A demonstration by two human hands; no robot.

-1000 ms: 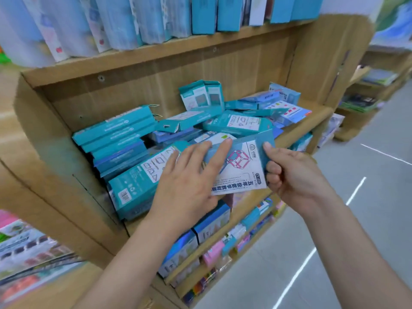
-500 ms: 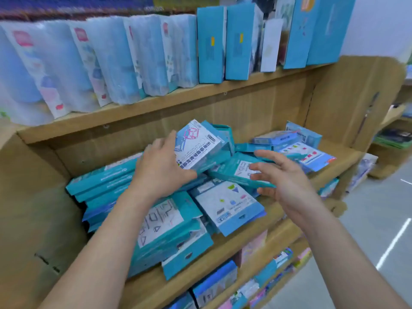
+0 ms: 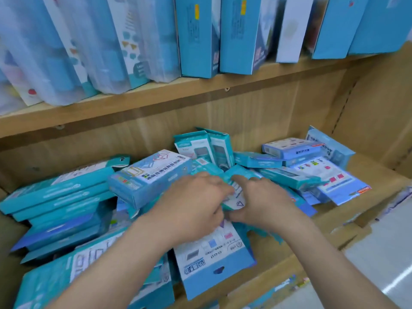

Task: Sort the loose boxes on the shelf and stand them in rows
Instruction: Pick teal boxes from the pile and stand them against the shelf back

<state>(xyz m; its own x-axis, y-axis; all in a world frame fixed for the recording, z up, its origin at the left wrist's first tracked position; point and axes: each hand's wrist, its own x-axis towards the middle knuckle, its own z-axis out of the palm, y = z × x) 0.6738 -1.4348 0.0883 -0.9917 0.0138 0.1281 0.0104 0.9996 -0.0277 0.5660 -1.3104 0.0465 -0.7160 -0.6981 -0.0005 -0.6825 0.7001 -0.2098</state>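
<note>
Head view: both hands are meeting mid-pile on one teal box with a triangle label (image 3: 238, 202). The left hand (image 3: 194, 208) is curling its fingers over the box's left edge. The right hand (image 3: 265, 201) is pinching the right edge, index finger lying along the top. Both are grasping it, so neither is nearer.

The box is lying flat-ish between the palms. Its long axis seems to be running away from the person, but the hands are covering most of it, so I'm not calling that certain.

Around the grip:
- A cube-print box (image 3: 153, 172) is sitting just left, crowding the left knuckles.
- A flat stack (image 3: 58, 197) is lying further left.
- An upright pair (image 3: 200, 148) is standing directly behind, near the shelf back panel (image 3: 256, 121).
- A label-up box (image 3: 211, 255) is lying under the wrists, nearer than the grip.
- A loose heap (image 3: 330, 177) is spreading to the right.

My read: the next move is hinging on tipping the box up onto an end, and on a clear lift, since its neighbours are pressing in on the left and behind.
</note>
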